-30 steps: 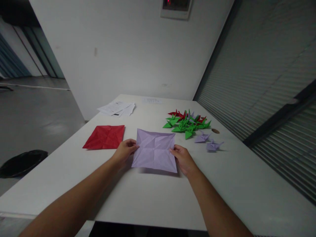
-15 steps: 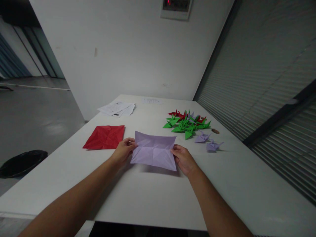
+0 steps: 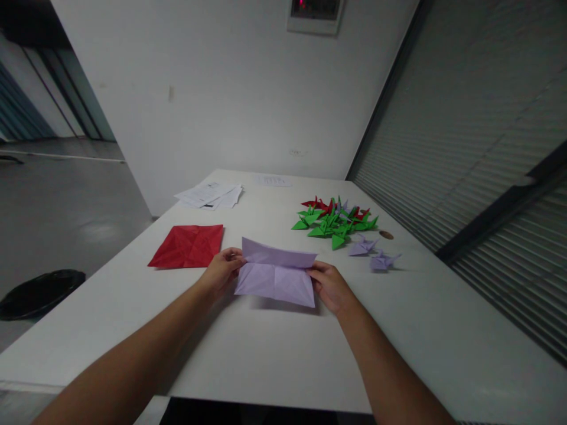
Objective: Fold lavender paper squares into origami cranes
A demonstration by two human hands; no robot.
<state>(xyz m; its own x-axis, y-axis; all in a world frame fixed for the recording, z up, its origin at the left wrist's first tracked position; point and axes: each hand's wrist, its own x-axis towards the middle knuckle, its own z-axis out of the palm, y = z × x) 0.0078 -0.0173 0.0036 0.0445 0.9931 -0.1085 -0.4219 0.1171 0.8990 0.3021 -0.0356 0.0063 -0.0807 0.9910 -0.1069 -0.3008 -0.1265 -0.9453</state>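
Note:
A creased sheet of purple origami paper (image 3: 275, 282) is held just above the white table, bent along its middle crease so its far half tilts up. My left hand (image 3: 222, 270) pinches its left edge near that crease, and my right hand (image 3: 328, 284) grips the right edge. Left of my left hand lies red origami paper (image 3: 189, 247) with fold lines across it. Two purple paper cranes (image 3: 383, 261) stand beyond my right hand. Behind them is a pile of green paper cranes (image 3: 328, 226) mixed with red and purple ones.
Printed sheets (image 3: 210, 193) lie at the table's far left, with another paper (image 3: 273, 181) by the wall. A brown round disc (image 3: 386, 235) sits near the window blinds (image 3: 478, 177) on the right. On the floor at left stands a black-lined bin (image 3: 42, 292).
The far half of the purple paper has bent further toward me along the middle crease, so it looks narrower. Both hands keep almost the same place.

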